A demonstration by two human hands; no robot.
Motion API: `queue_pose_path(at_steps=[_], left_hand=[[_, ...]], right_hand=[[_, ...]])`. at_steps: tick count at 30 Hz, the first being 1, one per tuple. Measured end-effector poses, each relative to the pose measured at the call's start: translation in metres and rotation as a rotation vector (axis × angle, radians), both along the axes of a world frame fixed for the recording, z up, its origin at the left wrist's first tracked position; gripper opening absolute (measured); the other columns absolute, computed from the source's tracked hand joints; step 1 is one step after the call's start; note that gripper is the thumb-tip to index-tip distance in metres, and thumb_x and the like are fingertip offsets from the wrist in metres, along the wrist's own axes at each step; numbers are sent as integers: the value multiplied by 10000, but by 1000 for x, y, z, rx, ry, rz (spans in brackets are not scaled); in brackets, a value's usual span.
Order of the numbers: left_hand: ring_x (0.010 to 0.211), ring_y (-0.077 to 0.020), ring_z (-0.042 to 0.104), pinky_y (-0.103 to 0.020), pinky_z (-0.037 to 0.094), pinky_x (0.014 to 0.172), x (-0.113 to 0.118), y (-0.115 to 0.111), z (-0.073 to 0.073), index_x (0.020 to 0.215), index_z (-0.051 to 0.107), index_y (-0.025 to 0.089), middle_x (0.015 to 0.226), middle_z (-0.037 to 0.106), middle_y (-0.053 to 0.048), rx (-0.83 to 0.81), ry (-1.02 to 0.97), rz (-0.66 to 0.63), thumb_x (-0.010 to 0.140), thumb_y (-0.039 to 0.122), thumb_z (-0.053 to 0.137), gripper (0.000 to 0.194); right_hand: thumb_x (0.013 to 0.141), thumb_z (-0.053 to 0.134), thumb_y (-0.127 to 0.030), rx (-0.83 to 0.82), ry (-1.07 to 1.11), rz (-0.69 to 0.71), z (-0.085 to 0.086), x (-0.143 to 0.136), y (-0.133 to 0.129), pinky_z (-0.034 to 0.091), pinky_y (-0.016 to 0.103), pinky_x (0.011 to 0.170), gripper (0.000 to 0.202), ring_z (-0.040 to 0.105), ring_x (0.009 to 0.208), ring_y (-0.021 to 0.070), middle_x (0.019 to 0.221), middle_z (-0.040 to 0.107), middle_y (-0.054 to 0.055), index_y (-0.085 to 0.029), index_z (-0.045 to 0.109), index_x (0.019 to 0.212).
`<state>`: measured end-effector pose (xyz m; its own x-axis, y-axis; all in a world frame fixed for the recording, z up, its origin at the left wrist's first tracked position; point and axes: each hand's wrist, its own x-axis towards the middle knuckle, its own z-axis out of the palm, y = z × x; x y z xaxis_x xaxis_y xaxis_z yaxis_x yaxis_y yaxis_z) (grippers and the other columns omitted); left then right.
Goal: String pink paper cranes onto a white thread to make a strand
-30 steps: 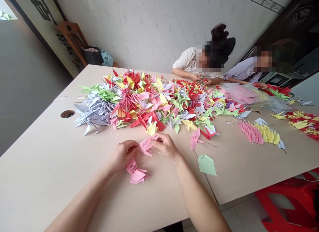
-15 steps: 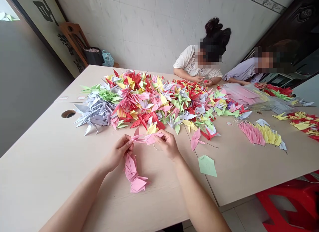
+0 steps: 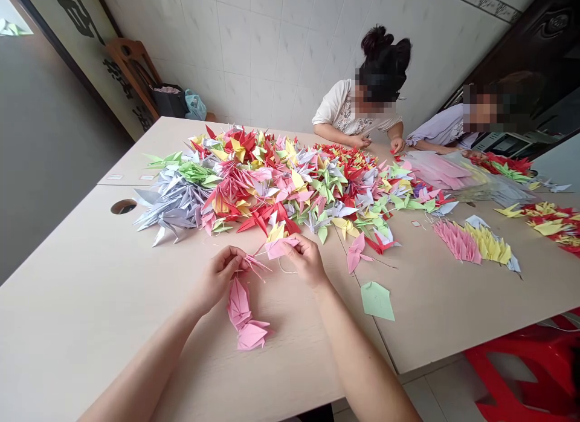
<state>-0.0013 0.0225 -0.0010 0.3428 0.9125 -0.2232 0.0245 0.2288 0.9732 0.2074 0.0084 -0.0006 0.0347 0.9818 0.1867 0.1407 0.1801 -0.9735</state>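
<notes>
Fingers first: how do we log each pinch?

Left fingers (image 3: 232, 263) closed, thumb against fingertips, on a pink folded crane (image 3: 254, 265). Right fingers (image 3: 296, 248) also closed, on a second pink crane (image 3: 277, 248). We see no open gap in either pinch.

What do we note as changed over the last half second?

Mainly the crane at the left fingers. One of its points stood up beyond them; now its narrow points fan sideways and down, toward the right fingers. The right pinch has hardly moved. We judge that the left piece has been turned or regathered, and that the two cranes lie closer to each other than to anything else, though we cannot tell whether they touch.

And around the fingers?

Below the left fingers, a cluster of pink cranes (image 3: 239, 302) runs down along the tabletop (image 3: 136, 325). Pale string (image 3: 281, 268) loops just under the right fingers. To their right we record a loose pink crane (image 3: 356, 253) and, nearer us, a green paper sheet (image 3: 377, 301). Beyond both sets of fingers lies the many-coloured pile (image 3: 258, 192); past its far right side, a person (image 3: 338, 107) bends over the work.
</notes>
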Motion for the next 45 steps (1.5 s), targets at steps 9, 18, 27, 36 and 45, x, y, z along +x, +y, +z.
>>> queue_pose_path(at_steps=[9, 18, 27, 36, 45], left_hand=[[628, -123, 460, -241, 384, 574, -6, 0, -5, 1032, 569, 206, 773, 539, 18, 105, 131, -23, 860, 414, 524, 274], [532, -116, 388, -252, 314, 521, -2, -2, -4, 895, 654, 187, 663, 518, 20, 412, 487, 1, 799, 416, 596, 254], [730, -199, 558, -273, 387, 623, -4, 2, -4, 939, 731, 173, 795, 682, -48, 211, 318, -21, 814, 557, 579, 432], [819, -211, 611, -272, 440, 715, -4, 2, 1, 956, 736, 195, 886, 727, -55, 121, 135, -99, 763, 478, 694, 345], [539, -97, 484, -188, 346, 475, -11, 4, 6, 767, 744, 189, 689, 660, -8, -169, -133, 27, 676, 418, 790, 251]], right_hand=[[842, 572, -472, -41, 11, 8, 0, 2, 3, 205, 225, 486, 326, 261, 514, 76, 581, 328, -62, -182, 483, 722], [782, 653, -463, -111, 145, -29, -2, 11, 7, 208, 217, 451, 298, 265, 483, 73, 530, 334, -70, -172, 586, 769], [791, 642, -453, -82, 128, -49, 1, 6, 5, 219, 212, 465, 301, 268, 487, 65, 541, 368, -67, -162, 576, 751], [828, 599, -440, -23, 28, -84, 3, 1, 3, 264, 212, 494, 293, 333, 519, 81, 570, 442, -45, -159, 572, 754], [819, 610, -473, -73, 61, -53, 6, -5, -1, 250, 217, 483, 315, 312, 510, 82, 557, 395, -52, -162, 586, 773]])
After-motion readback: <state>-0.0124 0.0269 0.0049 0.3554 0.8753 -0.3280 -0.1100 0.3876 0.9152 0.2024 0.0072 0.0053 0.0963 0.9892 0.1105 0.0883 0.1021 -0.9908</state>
